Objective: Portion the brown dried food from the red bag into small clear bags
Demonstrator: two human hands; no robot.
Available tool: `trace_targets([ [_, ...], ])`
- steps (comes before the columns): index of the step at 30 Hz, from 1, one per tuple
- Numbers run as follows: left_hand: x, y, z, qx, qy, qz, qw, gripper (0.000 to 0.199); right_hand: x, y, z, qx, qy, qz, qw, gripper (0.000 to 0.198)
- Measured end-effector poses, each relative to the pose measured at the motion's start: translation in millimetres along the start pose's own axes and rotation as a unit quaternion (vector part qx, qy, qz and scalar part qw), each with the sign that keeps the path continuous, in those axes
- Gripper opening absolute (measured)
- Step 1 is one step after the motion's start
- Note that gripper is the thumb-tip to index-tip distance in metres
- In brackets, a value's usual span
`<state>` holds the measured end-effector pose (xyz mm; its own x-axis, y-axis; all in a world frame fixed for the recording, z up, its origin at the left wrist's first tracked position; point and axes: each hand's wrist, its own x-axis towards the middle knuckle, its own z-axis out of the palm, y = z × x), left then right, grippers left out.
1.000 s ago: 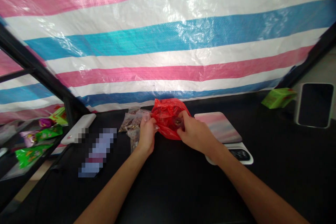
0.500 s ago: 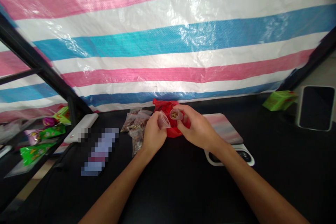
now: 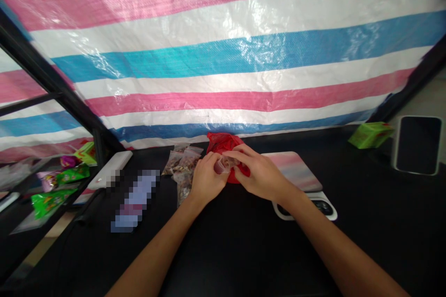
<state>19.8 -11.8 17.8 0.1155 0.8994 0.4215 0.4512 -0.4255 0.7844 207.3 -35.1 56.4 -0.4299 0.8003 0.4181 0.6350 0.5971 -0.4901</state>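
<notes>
My left hand (image 3: pixel 210 177) is closed on a small clear zip bag (image 3: pixel 220 166), its mouth held open toward the right. In my right hand (image 3: pixel 256 170) is a small clear plastic cup (image 3: pixel 230 162), tipped left with its rim at the bag's mouth. The cup's contents are hard to make out from here. Behind and below both hands lies a red plastic bag (image 3: pixel 225 141), partly covered by my fingers. Several filled zip bags (image 3: pixel 188 160) with brownish contents lie just left of my left hand.
A kitchen scale (image 3: pixel 296 171) stands right of my right hand, partly under my forearm. Further right are a green box (image 3: pixel 371 135) and a dark-screened device (image 3: pixel 418 145). To the left lie a white bar-shaped object (image 3: pixel 113 169), a blurred-out item (image 3: pixel 135 199) and green snack packets (image 3: pixel 52 202).
My right hand has brought the cup left and down to the zip bag, tipping it over. Earlier the cup stood more upright, apart from the bag, with small brownish pieces showing inside.
</notes>
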Motion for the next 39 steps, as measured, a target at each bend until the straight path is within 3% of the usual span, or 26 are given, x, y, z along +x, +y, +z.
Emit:
trace_targets([
  [4, -1, 2, 1, -0.060, -0.003, -0.017, 0.998, 0.026, 0, 2, 1, -0.029, 0.002, -0.027, 0.999, 0.054],
  [7, -2, 5, 3, -0.075, 0.004, -0.020, 0.997, 0.036, 1, 3, -3, -0.051, 0.016, -0.037, 0.998, 0.044],
  [10, -4, 7, 7, -0.059, 0.000, -0.011, 0.998, 0.032, 1, 2, -7, -0.099, 0.011, -0.051, 0.994, 0.035],
  [14, -4, 6, 12, -0.103, 0.002, -0.023, 0.994, 0.025, 1, 0, -7, -0.102, 0.011, -0.081, 0.991, 0.052],
  [23, -6, 3, 11, -0.122, -0.012, -0.034, 0.992, 0.021, 2, 0, -5, -0.055, 0.050, -0.051, 0.996, 0.027],
  [28, -6, 3, 10, -0.052, 0.063, -0.094, 0.992, 0.015, 4, 5, -6, -0.076, 0.107, -0.001, 0.991, 0.029],
  [31, -6, 0, 9, -0.015, 0.114, -0.165, 0.980, 0.020, 4, 13, -3, -0.139, 0.069, 0.030, 0.987, 0.029],
  [33, -7, -1, 9, -0.001, 0.110, -0.187, 0.976, 0.026, 3, 17, 0, -0.174, 0.036, 0.041, 0.983, 0.029],
  [39, -6, -5, 11, 0.019, 0.057, -0.161, 0.985, 0.035, 0, 18, 1, -0.201, -0.031, 0.055, 0.977, 0.025],
])
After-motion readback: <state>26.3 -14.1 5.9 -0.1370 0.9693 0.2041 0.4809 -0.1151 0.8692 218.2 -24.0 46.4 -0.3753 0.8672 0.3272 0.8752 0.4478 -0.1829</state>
